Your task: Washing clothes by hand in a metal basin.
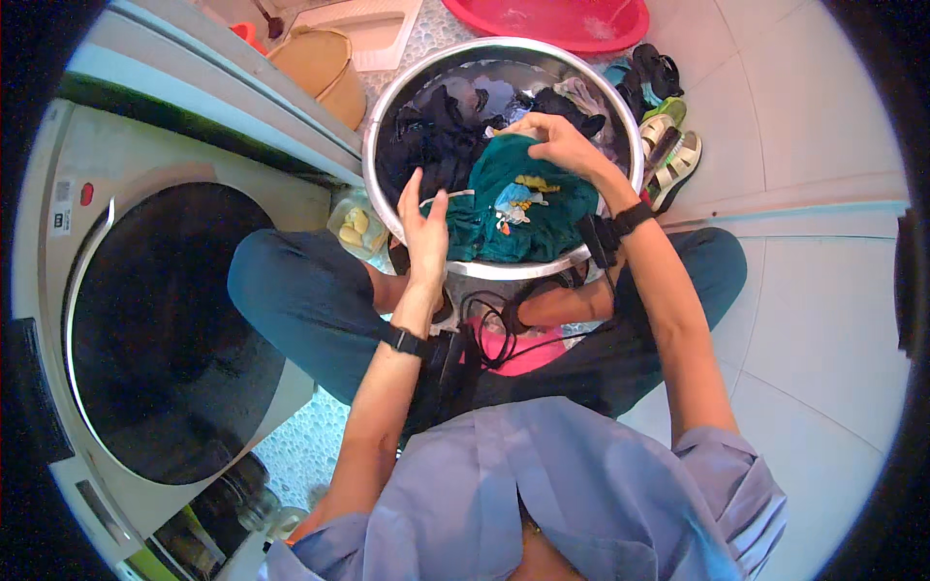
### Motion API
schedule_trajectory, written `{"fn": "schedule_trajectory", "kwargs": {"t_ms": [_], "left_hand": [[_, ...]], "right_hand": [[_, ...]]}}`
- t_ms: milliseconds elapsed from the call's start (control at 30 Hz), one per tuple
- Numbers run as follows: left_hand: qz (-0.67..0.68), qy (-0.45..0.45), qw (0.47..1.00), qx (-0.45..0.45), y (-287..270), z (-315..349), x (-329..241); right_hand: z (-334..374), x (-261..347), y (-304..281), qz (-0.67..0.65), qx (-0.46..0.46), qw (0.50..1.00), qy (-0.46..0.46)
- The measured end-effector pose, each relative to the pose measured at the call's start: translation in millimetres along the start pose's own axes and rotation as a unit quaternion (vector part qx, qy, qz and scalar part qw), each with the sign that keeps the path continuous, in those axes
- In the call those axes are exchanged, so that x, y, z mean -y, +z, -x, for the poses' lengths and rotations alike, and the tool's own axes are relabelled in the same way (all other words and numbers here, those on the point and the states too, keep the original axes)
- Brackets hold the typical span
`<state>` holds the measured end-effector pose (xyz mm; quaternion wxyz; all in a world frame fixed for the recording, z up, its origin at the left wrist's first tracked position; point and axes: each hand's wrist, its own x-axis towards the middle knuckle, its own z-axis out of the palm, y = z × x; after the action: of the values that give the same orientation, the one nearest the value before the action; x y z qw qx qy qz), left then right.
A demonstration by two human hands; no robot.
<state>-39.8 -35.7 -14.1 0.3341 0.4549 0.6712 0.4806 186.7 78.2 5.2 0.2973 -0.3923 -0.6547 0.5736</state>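
Note:
A wide metal basin (381,194) stands between my knees, with wet laundry and water in it. Across its near half lies a dark green garment (494,174) with a printed cartoon patch in yellow, blue and white. My right hand (562,145) has its thumb and fingers closed on the garment's upper edge. At the basin's left rim, my left hand (423,232) has its thumb and fingers apart beside the green cloth, with nothing visible in them. Dark clothes (436,136) lie soaking behind it, and paler cloth (579,95) sits at the far right.
A front-loading washing machine (97,145) stands on the left. Beyond the basin are a pink-red tub (552,24) and a tan bucket (325,77). Shoes (676,169) lie along the right wall. A small clear container of pale yellow pieces (356,228) sits beside the basin.

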Motion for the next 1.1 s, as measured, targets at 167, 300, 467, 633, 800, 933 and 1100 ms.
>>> {"fn": "schedule_trajectory", "kwargs": {"t_ms": [167,300,467,633,800,933,1100], "left_hand": [[0.075,0.068,0.987,0.124,10,-30,-51],[0.262,-0.17,0.907,0.283,15,-36,-43],[0.162,-0.125,0.935,0.29,-9,-21,-54],[0.045,0.011,0.968,0.246,-24,-17,-66],[-0.02,0.091,0.973,0.21,-52,-6,-112],[0.036,0.053,0.977,0.203,-82,0,-134],[0.12,0.104,0.967,0.197,-101,8,-144]], "right_hand": [[25,60,18,-0.176,0.114,0.976,-0.053],[41,76,13,-0.146,0.136,0.979,-0.05],[47,74,-10,-0.138,0.12,0.98,-0.082],[43,65,-30,0.311,0.048,0.949,-0.015],[38,32,-33,0.51,0.115,0.852,0.017],[39,2,-45,0.475,0.176,0.853,0.123],[47,-21,-57,0.451,0.205,0.864,0.09]]}}
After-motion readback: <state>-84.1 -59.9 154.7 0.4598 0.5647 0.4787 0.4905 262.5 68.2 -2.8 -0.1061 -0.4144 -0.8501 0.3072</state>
